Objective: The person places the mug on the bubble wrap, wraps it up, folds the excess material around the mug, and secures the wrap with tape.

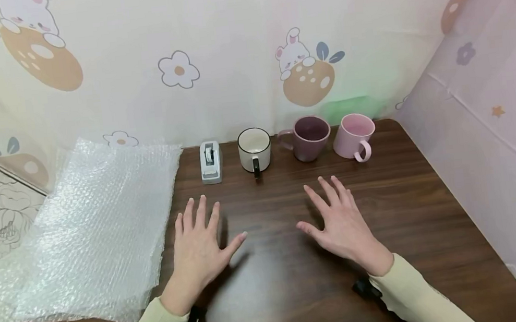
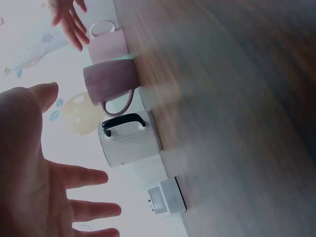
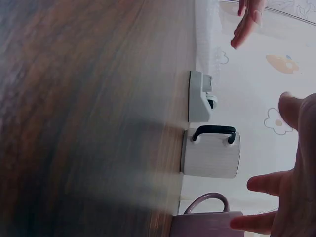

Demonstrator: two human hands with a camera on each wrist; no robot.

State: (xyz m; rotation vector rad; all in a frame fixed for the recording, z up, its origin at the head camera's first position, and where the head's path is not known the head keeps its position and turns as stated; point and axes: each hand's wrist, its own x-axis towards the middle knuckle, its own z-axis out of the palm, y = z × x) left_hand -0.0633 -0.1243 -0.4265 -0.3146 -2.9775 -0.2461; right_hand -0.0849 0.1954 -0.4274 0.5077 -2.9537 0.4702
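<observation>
My left hand [image 1: 199, 251] is held over the table with its fingers spread, holding nothing. Beyond its fingertips stands a white tape dispenser [image 1: 211, 163]. To the right of the dispenser is a white mug [image 1: 254, 148] with a black rim and a black handle facing me. My right hand [image 1: 342, 228] is also spread and holds nothing. Past its fingertips are a dark mauve mug [image 1: 308, 140], its handle to the left, and a pink mug [image 1: 352, 135], its handle turned to the front right. All three mugs are upright.
Sheets of bubble wrap [image 1: 100, 230] lie on the left side of the brown wooden table [image 1: 281, 295], reaching past its left edge. A patterned curtain [image 1: 227, 43] hangs right behind the row of mugs, and a similar cloth [image 1: 494, 120] covers the right side.
</observation>
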